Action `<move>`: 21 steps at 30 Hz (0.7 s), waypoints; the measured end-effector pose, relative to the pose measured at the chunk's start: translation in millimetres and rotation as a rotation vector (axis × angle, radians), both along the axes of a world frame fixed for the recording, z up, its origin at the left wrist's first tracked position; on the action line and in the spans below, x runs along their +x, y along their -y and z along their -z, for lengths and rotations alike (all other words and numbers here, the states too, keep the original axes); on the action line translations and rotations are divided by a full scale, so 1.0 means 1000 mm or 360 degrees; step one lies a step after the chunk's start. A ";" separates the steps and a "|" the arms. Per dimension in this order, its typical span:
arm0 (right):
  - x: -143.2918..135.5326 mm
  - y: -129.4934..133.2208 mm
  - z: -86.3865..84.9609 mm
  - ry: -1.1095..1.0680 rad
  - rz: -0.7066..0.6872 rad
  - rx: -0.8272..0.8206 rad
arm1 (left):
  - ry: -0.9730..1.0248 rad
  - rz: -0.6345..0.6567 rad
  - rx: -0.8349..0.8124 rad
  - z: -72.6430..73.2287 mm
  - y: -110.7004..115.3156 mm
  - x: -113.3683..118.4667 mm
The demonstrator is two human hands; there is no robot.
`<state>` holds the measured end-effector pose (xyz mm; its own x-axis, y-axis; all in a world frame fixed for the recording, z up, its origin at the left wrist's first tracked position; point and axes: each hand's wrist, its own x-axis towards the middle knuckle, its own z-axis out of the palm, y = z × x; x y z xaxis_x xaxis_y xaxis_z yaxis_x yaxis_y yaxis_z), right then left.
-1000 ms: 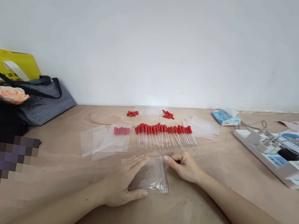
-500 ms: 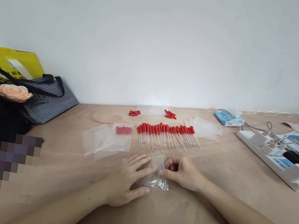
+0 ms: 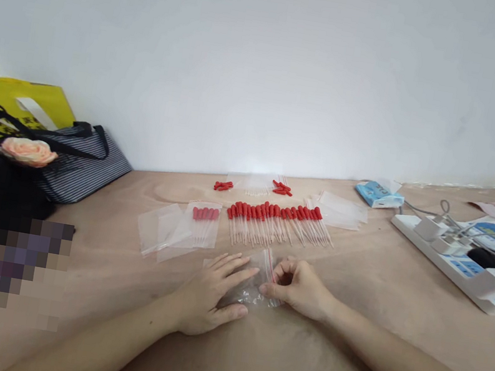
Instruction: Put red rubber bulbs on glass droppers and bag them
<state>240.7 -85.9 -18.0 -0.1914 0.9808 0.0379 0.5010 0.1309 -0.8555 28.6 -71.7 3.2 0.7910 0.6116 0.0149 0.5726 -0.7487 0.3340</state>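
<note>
My left hand (image 3: 214, 294) lies spread and flat over the left part of a clear zip-lock bag (image 3: 254, 288) on the table. My right hand (image 3: 299, 286) pinches the bag's right edge, by its red seal line, between thumb and fingers. Just beyond the hands, several pipettes (image 3: 270, 221) with red rubber bulbs and thin clear stems lie side by side in a row. To their left, a zip-lock bag (image 3: 202, 232) holds several red-bulbed pipettes. It overlaps flat zip-lock bags (image 3: 164, 232) in which I see nothing.
Loose red bulbs (image 3: 223, 186) and more bags (image 3: 338, 208) lie near the wall. At right are a blue tissue pack (image 3: 376, 196) and a white power strip (image 3: 446, 260) with plugs. A striped bag (image 3: 83, 171), a yellow bag (image 3: 52, 102) and a fabric rose (image 3: 28, 152) are at left.
My right hand has lifted and turned the bag's right edge slightly, so its red seal line shows more clearly. My left hand stays spread on the bag.
</note>
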 end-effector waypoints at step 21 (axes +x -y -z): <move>0.032 -0.013 -0.027 0.0684 -0.0905 0.0684 | 0.0100 -0.0060 -0.0246 -0.007 -0.008 -0.015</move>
